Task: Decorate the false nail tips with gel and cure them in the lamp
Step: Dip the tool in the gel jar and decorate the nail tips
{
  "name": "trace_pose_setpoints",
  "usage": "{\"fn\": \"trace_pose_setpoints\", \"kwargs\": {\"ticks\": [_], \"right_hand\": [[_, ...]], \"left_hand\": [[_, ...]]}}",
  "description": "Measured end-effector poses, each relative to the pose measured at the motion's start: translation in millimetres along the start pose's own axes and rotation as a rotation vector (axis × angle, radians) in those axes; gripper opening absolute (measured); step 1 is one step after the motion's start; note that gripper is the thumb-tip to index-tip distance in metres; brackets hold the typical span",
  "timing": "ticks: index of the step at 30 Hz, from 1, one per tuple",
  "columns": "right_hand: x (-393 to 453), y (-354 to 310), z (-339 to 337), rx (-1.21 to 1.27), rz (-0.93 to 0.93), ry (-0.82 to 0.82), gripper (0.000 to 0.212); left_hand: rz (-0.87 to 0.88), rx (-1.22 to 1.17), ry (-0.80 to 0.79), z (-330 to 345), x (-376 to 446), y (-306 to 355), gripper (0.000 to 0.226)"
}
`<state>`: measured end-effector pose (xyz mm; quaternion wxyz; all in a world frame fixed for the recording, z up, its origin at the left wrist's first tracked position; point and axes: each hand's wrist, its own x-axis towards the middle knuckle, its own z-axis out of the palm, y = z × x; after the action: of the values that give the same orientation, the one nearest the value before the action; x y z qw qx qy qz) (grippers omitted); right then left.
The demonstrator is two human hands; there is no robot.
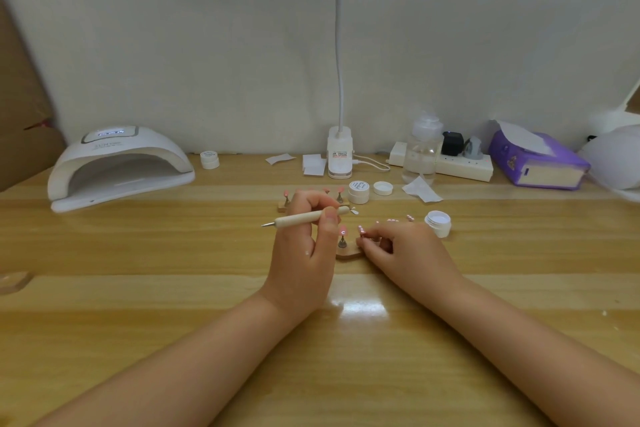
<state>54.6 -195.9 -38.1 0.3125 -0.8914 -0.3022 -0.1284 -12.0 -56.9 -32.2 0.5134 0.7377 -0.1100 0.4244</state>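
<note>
The left hand curls round a dotting pen, held level, its metal tip pointing away from the curing lamp's far side. Just right of that hand stands a pink nail tip on a wooden stand. The right hand pinches another tip (fingers curled close). An open gel jar sits beyond it, well apart from the lamp.
</note>
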Motion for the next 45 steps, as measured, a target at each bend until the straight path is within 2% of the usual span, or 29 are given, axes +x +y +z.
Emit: {"fn": "trace_pose_setpoints", "kwargs": {"ticks": [11, 14, 18, 21, 23, 25, 28, 30, 33, 36, 40, 45], "right_hand": [[-7, -6, -3, -0.138, -0.06, 0.049, 0.023], [-11, -8, -8, -0.208, -0.156, 0.15, 0.025], [-7, -1, -25, 0.007, -0.232, 0.219, 0.035], [-1, 12, -39, 0.169, -0.15, 0.332, 0.019], [4, 28, -47, 0.112, -0.026, 0.415, 0.014], [9, 50, -53, -0.004, 0.131, 0.38, 0.032], [14, 75, -57, -0.071, 0.322, 0.18, 0.051], [13, 84, -54, -0.044, 0.377, 0.053, 0.061], [15, 90, -50, -0.072, 0.414, -0.037, 0.072], [17, 89, -49, -0.13, 0.426, -0.067, 0.06], [17, 88, -48, -0.084, 0.398, 0.054, 0.039], [15, 90, -47, -0.014, 0.339, 0.122, 0.029]], "left_hand": [[-0.012, -0.021, 0.016, -1, 0, -1, 0.008], [-0.021, -0.008, 0.018, -2, 1, -2, 0.008], [-0.021, -0.012, 0.016, -2, 1, -3, 0.008], [-0.028, -0.01, 0.011, -3, 2, -3, 0.009], [-0.032, -0.012, 0.009, -3, 1, -2, 0.007], [-0.025, -0.006, 0.013, -3, 1, -1, 0.012], [-0.027, -0.008, 0.01, -2, 1, 1, 0.017], [-0.037, -0.005, 0.008, -2, 0, 1, 0.017], [-0.051, 0.005, 0.012, -3, 0, -1, 0.016], [-0.056, 0.011, 0.007, -2, 1, 0, 0.015], [-0.074, 0.022, 0.002, -3, 1, 0, 0.013], [-0.073, 0.017, -0.004, -3, 1, -1, 0.009]]}}
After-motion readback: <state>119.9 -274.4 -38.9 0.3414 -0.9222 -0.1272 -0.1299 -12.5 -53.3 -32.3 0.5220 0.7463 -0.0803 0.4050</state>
